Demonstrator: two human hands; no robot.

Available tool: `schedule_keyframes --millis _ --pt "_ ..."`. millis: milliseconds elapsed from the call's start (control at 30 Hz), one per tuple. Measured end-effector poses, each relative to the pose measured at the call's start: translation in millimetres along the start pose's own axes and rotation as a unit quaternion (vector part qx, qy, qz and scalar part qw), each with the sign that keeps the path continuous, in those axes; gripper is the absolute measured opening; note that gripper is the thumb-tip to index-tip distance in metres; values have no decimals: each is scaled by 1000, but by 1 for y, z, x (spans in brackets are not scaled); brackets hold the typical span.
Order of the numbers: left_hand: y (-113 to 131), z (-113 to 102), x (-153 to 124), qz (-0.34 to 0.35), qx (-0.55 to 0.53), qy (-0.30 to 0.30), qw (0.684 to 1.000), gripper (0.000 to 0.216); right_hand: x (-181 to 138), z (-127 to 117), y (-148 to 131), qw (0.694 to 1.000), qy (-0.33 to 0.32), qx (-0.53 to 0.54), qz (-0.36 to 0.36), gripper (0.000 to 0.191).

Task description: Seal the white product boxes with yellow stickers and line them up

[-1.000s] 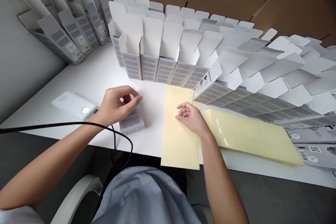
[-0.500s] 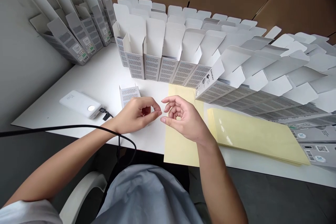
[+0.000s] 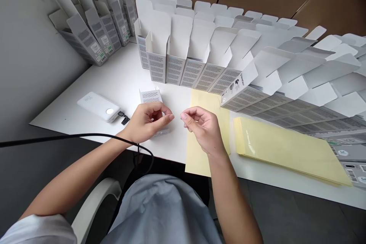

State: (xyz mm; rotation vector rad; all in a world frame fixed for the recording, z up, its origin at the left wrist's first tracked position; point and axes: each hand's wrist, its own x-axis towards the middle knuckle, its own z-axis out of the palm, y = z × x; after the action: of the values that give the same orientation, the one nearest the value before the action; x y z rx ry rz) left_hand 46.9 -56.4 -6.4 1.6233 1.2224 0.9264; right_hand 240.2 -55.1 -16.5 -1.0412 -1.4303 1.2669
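My left hand (image 3: 148, 122) hovers above a small grey-printed carton (image 3: 151, 97) that lies flat on the white table (image 3: 120, 78). Its thumb and fingers are pinched together, and what they hold is too small to make out. My right hand (image 3: 201, 127) is a few centimetres to the right, fingers curled into a pinch facing the left hand, over a pale yellow sheet (image 3: 207, 103). I cannot tell whether anything sits between its fingertips.
Several rows of open white cartons (image 3: 183, 53) stand across the back of the table, toppling to the right. More cartons (image 3: 94, 30) lean against the left wall. A stack of yellow sheets (image 3: 288, 148) lies at right. A white power bank (image 3: 98, 106) with a black cable (image 3: 85, 137) lies at left.
My left hand left the flat carton and rose toward the middle. My right hand lifted off the yellow sheet to meet it, and both now pinch close together.
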Motion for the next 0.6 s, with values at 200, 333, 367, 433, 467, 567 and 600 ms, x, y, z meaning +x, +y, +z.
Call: schedule_keyframes --millis 200,333,367,433,467,567,600 --pt "-15 -17 -16 165 157 94 969 32 -5 6 3 1000 21 8 17 19" --pt "-48 -23 -32 313 325 98 887 40 -14 16 14 991 28 90 89 23" --pt "-57 -23 -35 326 354 92 872 44 -16 19 18 988 24 112 104 24" --pt "-73 -21 -38 332 381 81 859 49 -21 27 25 984 15 133 118 25" --pt "-79 -20 -39 333 383 77 858 49 -22 31 27 985 12 130 116 24" --pt "-88 -17 -37 347 366 76 860 46 -25 41 32 993 0 81 82 19" --pt "-89 -17 -36 353 358 81 861 45 -25 43 32 996 -7 58 67 17"
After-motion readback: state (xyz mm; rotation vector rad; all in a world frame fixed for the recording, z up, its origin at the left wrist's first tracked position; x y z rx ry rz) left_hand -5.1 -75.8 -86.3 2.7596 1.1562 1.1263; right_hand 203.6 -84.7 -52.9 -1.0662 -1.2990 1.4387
